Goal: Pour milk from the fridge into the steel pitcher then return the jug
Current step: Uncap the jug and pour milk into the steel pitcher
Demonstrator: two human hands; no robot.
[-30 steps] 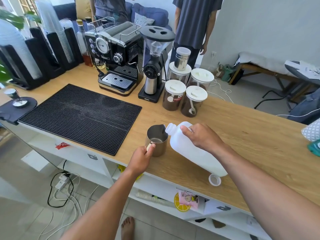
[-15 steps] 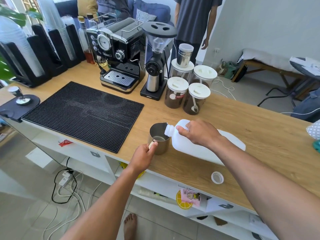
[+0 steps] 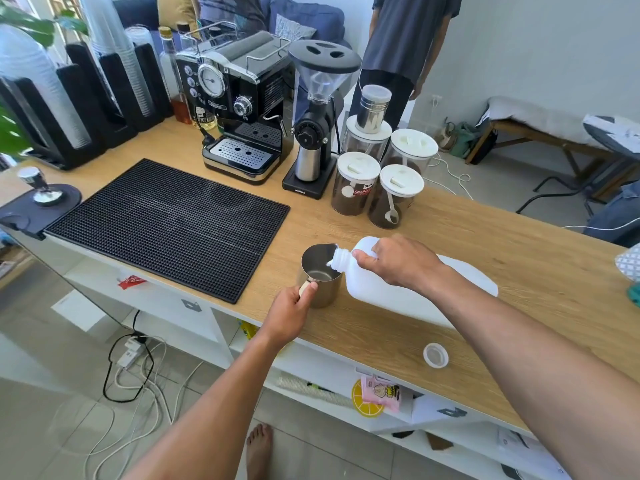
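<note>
Right hand (image 3: 398, 263): closed around the handle near the neck of the white plastic milk jug (image 3: 408, 292), which is tipped almost flat, its open mouth at the right rim of the steel pitcher (image 3: 320, 273), a thin white trickle just showing at the lip. Left hand (image 3: 289, 311): fingers wrapped on the pitcher's handle at its near side, steadying it upright on the wooden counter (image 3: 502, 258). Pitcher: near edge of counter, just right of the black rubber bar mat (image 3: 166, 223); interior mostly bare steel, so the pour reads as barely begun. Jug cap (image 3: 435, 355): lying apart on the counter, near edge, to the right of both hands. Far side: espresso machine (image 3: 239, 109), coffee grinder (image 3: 317, 123), four lidded canisters (image 3: 355, 183). Handling, jug: opaque, so fill level cannot be told; likely heavy if full, thin walls apt to flex under squeeze, best held by the moulded handle with weight kept low, and flow may gulp at this steep tilt. Handling, pitcher: rigid, light while empty, smooth and liable to slide or tip if nudged by the jug neck; handle is the sound hold. Remaining: fill, cap the jug, carry it to the fridge, which is not in view
</note>
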